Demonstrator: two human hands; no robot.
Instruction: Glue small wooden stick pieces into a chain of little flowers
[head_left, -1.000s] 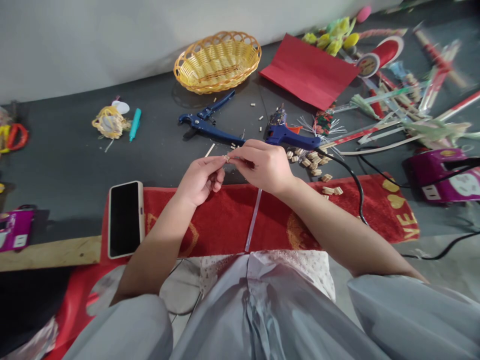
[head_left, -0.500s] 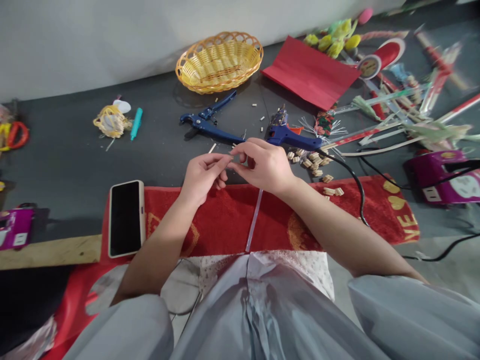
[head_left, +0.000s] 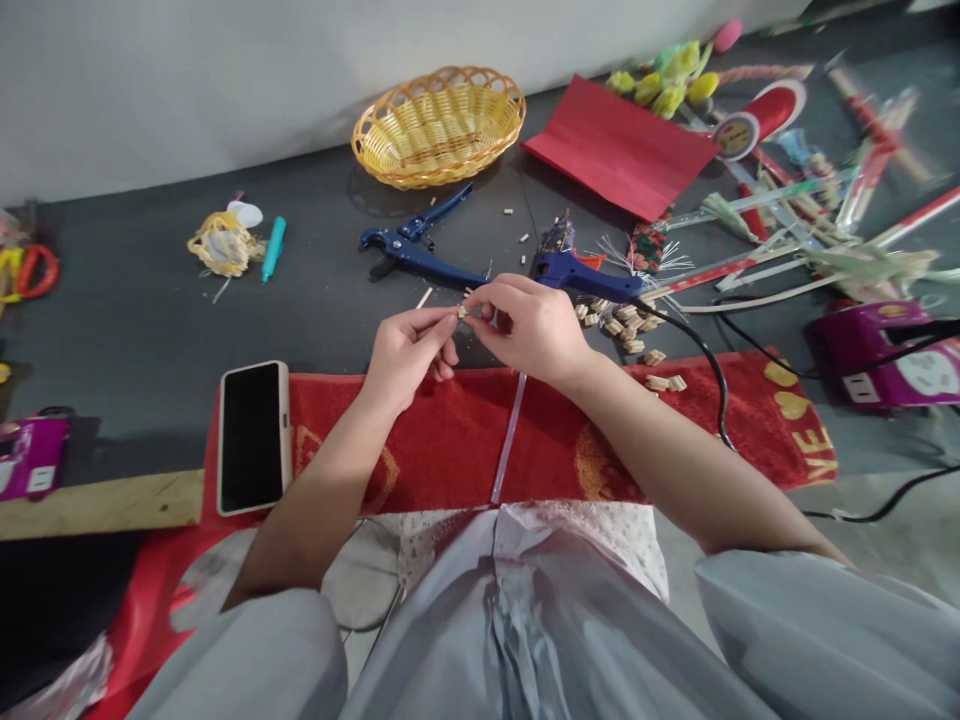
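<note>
My left hand (head_left: 409,355) and my right hand (head_left: 534,328) meet above the front of the desk. Their fingertips pinch a small pale wooden piece (head_left: 462,313) from both sides. Just beyond them lie blue cutting pliers (head_left: 427,255), handles spread, and a blue glue gun (head_left: 577,272) with a black cord. Beside my right wrist is a heap of small glued wooden bundles (head_left: 628,325). A thin pale stick (head_left: 424,298) rests near my left fingers. Below my hands a translucent glue stick (head_left: 510,440) lies on the red towel (head_left: 442,450).
A yellow wicker basket (head_left: 439,130) stands at the back, with red paper (head_left: 619,150) to its right. Ribbon, a red spool (head_left: 761,118) and strips clutter the right. A phone (head_left: 253,437) lies left on the towel; a purple power socket (head_left: 885,355) sits far right.
The fingertips have parted slightly, so the small wooden piece between them now shows. Both hands stay in nearly the same place.
</note>
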